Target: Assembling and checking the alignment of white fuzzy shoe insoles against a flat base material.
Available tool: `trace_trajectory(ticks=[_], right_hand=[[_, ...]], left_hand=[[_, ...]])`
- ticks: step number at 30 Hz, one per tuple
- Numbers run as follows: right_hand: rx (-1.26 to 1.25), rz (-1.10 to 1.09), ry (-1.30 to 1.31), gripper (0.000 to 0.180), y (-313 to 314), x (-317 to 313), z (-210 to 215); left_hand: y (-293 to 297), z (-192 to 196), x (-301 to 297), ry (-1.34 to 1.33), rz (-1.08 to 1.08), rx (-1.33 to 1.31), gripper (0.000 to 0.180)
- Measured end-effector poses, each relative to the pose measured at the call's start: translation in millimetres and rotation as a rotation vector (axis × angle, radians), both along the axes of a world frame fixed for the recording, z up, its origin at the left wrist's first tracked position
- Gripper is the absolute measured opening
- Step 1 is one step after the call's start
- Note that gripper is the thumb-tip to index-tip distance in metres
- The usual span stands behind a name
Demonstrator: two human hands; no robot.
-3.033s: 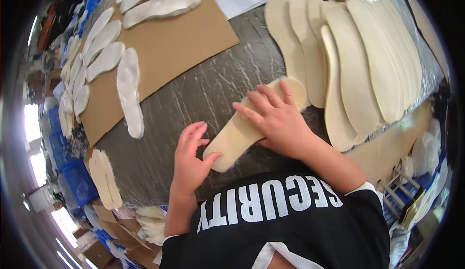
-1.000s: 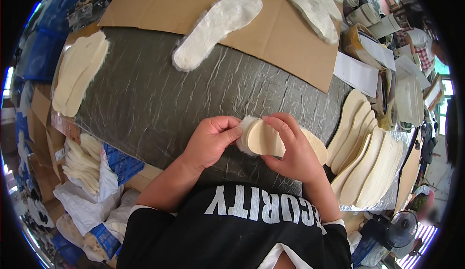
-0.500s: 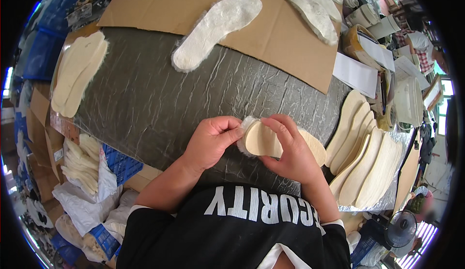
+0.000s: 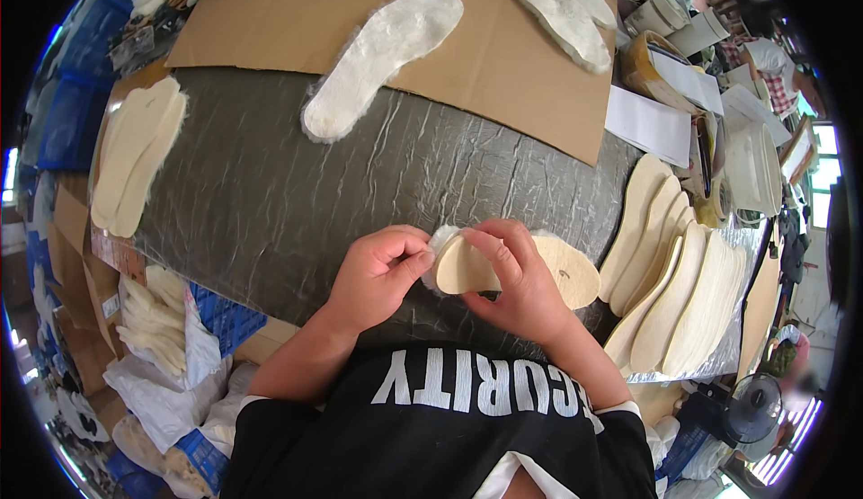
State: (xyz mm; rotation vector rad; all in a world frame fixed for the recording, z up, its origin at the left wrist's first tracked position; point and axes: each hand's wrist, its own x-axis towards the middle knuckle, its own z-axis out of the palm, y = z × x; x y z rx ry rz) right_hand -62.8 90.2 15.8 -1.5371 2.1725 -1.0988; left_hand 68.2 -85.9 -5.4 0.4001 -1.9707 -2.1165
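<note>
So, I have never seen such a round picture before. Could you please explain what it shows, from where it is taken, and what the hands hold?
There is no machine here. A camera worn on a person's head looks down, and its wide lens bends the edges. The left hand and right hand together hold a tan insole with a fluffy white underside, over a table covered in wrinkled grey film. On the person's right lies a fanned stack of tan insoles. Farther away, a fluffy white insole rests on a cardboard sheet.
</note>
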Motion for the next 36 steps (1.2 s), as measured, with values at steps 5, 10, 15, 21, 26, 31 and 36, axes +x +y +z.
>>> trace_trajectory(ticks=[5,10,15,21,26,31,36], right_hand=[[-0.064,-0.004,0.052,0.074,2.9,2.9,-12.3],[-0.116,-0.017,0.095,0.074,4.6,5.3,-18.3],[-0.056,-0.008,0.050,0.074,3.0,4.8,-13.6],[0.017,0.021,0.013,0.075,2.1,3.4,-8.2],[0.037,0.039,0.011,0.075,0.6,4.5,-6.0],[-0.002,0.024,0.099,0.076,3.1,6.6,-15.7],[-0.090,-0.060,0.091,0.076,8.7,-0.4,-8.2]], left_hand=[[0.9,-0.4,5.2,-0.043,-0.031,-0.020,0.005],[3.2,-3.1,7.1,-0.088,-0.043,0.011,0.005],[6.3,2.6,8.4,0.007,0.002,-0.193,0.004],[2.9,8.3,7.1,0.054,-0.086,-0.329,0.006],[0.8,7.3,13.0,0.025,-0.096,-0.243,0.006],[8.1,1.1,11.4,-0.046,-0.006,0.375,0.037],[3.3,-1.9,16.8,-0.101,-0.003,0.159,0.043]])
